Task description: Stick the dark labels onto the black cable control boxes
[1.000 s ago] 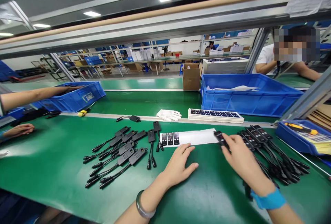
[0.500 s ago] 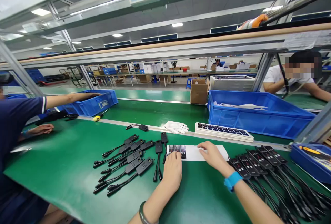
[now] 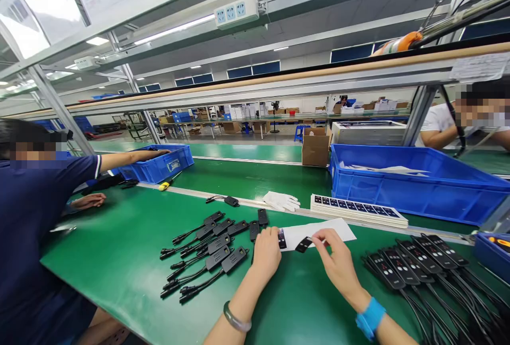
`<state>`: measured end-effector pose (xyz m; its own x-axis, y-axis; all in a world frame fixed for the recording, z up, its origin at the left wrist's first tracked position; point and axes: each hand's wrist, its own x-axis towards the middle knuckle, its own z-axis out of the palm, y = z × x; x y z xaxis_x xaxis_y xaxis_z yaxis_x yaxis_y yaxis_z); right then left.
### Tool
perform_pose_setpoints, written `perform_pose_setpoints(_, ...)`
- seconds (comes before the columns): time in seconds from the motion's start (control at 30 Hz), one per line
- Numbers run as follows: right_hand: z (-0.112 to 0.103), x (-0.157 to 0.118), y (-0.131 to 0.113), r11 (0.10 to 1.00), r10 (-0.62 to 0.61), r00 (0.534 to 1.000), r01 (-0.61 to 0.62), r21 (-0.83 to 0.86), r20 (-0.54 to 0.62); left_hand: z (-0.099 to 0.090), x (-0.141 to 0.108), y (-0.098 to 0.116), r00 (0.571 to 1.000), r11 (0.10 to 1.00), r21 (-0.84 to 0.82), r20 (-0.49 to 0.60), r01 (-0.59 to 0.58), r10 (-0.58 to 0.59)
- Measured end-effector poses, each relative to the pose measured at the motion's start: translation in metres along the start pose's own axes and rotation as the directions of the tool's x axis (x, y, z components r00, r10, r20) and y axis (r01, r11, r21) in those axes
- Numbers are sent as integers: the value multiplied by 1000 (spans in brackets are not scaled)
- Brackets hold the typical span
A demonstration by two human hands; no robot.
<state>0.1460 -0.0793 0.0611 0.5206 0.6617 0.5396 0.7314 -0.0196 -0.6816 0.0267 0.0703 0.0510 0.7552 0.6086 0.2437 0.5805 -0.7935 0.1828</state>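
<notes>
In the head view, my right hand [image 3: 337,260] pinches a black sticker [image 3: 304,244] by its edge, lifted off a white backing sheet [image 3: 334,226]. My left hand [image 3: 266,253] is closed over the left end of that sheet, beside one black sticker [image 3: 282,238] still on it. Left of my hands lie several black controller boxes [image 3: 218,258] with short cables, bare on top. On the right is a row of similar controllers [image 3: 388,270] whose faces carry stickers.
A stack of sticker sheets [image 3: 358,211] and a white glove [image 3: 281,201] lie along the metal strip. Behind stand a large blue bin [image 3: 414,188] and a cardboard box [image 3: 314,148]. At left, a co-worker [image 3: 43,201] reaches into another blue bin [image 3: 171,162].
My right hand has taken a sticker off the sheet and drawn it toward me. The sheet now tilts up to the right. The camera view has shifted left.
</notes>
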Motion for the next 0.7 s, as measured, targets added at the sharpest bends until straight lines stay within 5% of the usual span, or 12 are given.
perform_pose_setpoints(0.17, -31, -43, 13, 988, 128, 991, -124, 96, -36, 0, 13, -28, 985, 992, -25, -116, 124, -127)
perform_pose_setpoints(0.37, -32, -58, 37, 958, 255, 964, -242, 156, -72, 2, 16, -43, 977, 986, -105, -159, 129, -145)
perform_pose_setpoints(0.6, -31, -54, 24, 921, 314, 946, -283, 268, -81, -10, 14, -33, 938, 948, -312, -303, 69, -168)
perform_pose_setpoints(0.7, -34, -52, 13, 891, 334, 938, -282, 355, -93, -13, 4, -12, 939, 830, -557, -276, 20, -208)
